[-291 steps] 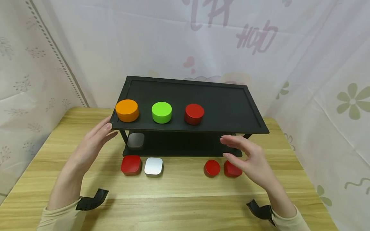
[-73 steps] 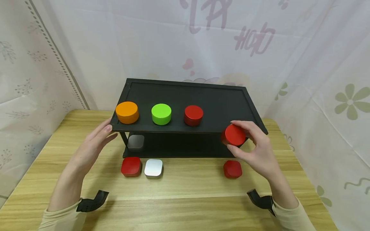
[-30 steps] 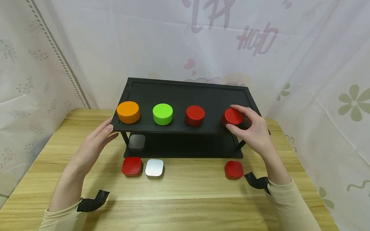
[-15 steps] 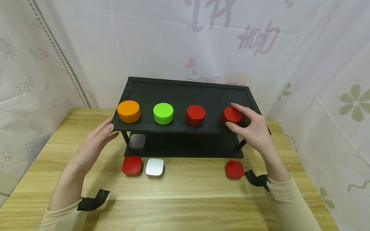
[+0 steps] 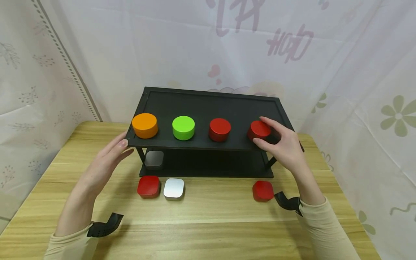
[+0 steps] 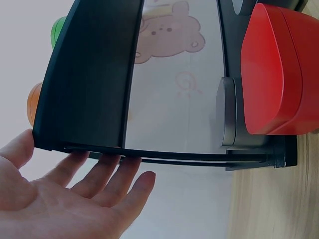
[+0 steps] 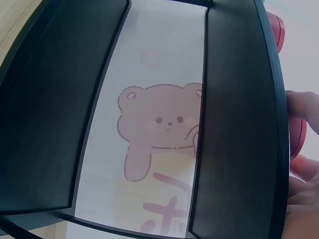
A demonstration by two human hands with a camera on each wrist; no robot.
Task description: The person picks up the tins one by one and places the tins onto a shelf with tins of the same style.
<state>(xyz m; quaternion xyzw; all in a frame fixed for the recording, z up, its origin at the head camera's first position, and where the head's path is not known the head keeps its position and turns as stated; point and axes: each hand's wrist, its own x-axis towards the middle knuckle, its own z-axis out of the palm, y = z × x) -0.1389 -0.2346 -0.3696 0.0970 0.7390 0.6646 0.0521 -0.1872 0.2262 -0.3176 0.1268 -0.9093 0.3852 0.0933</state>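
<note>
From my station I see a smooth orange round box, a bright green round box and a glossy red round box standing apart near the front edge of a black 2-tier rack; I read the gaps as deliberate, leaving room for fingers. A matching red round box ends the row at the right, apparently resting on the rack's top. The right hand pinches it, thumb nearer me and fingers behind, spread just box-wide, probably to keep it level. The left hand stays out wide, fingers loosely straight, touching the rack's left end, I suppose to steady it. On the wood-grain worktop, a red rounded-square box sits beside a silver rounded-square box.
</note>
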